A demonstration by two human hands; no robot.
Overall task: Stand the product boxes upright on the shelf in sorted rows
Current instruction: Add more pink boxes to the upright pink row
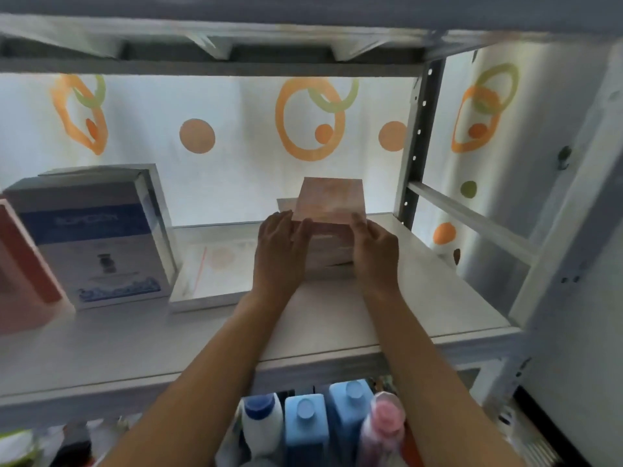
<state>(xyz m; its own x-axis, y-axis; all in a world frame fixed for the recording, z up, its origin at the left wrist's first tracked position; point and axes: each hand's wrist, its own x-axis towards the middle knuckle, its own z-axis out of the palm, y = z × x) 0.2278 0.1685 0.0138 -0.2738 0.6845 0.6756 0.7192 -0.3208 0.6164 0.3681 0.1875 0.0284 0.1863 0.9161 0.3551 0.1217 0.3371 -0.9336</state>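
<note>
A pale pink product box [332, 200] is tilted up at the back right of the white shelf [438, 308]. My left hand [281, 247] grips its left edge and my right hand [374, 251] grips its right edge. Beneath it lies a stack of flat pale boxes [332, 256], partly hidden by my hands. At the left, a white box with a blue band [97, 241] stands upright, with a red and pink box [23, 267] standing beside it at the frame edge. A flat white box [209, 271] lies on the shelf between them and my hands.
A dark perforated shelf post [416, 146] rises just right of the held box. The shelf above [236, 48] hangs low overhead. On the lower shelf stand a white bottle with a blue cap [261, 423], two blue bottles [306, 429] and a pink bottle [384, 429].
</note>
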